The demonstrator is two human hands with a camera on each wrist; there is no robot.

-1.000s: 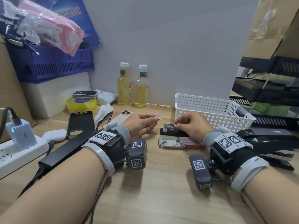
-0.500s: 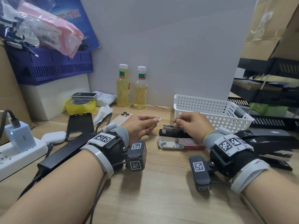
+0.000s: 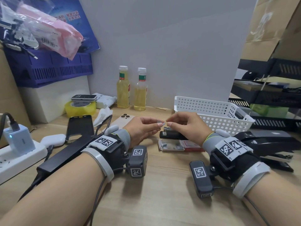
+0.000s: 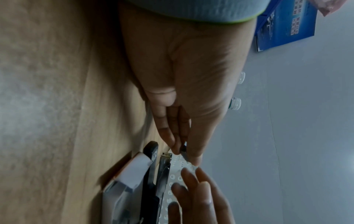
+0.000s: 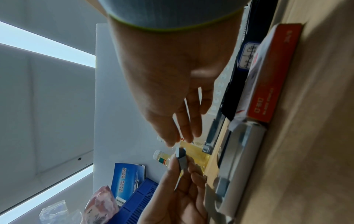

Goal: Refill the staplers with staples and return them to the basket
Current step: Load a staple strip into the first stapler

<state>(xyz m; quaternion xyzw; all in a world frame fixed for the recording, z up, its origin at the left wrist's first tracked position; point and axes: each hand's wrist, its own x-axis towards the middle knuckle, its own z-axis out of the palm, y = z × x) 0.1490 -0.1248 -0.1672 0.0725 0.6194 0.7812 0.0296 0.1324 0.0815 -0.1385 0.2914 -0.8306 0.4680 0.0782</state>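
My left hand (image 3: pixel 158 125) pinches a short grey strip of staples (image 3: pixel 161 123) between thumb and fingers, above the desk. In the right wrist view the strip (image 5: pixel 181 160) stands on end in those fingers. My right hand (image 3: pixel 168 123) hovers beside it, its fingertips (image 5: pixel 188 138) a little short of the strip's end and holding nothing. Below both hands a small black stapler (image 3: pixel 171 135) lies on the desk with its metal magazine (image 4: pixel 164 166) showing. In front of it lies an open red-and-white staple box (image 3: pixel 179 144). The white perforated basket (image 3: pixel 211 108) stands just behind my right hand.
A large black stapler (image 3: pixel 268 144) lies right of my right wrist. Two yellow bottles (image 3: pixel 130 90) stand by the back wall. Phones, an earbud case, tape and a power strip (image 3: pixel 19 152) crowd the left. Black trays (image 3: pixel 268 95) are stacked at the right.
My right hand has lifted off the small stapler and risen toward the staple strip. My left hand still pinches the strip, slightly higher and nearer the right.
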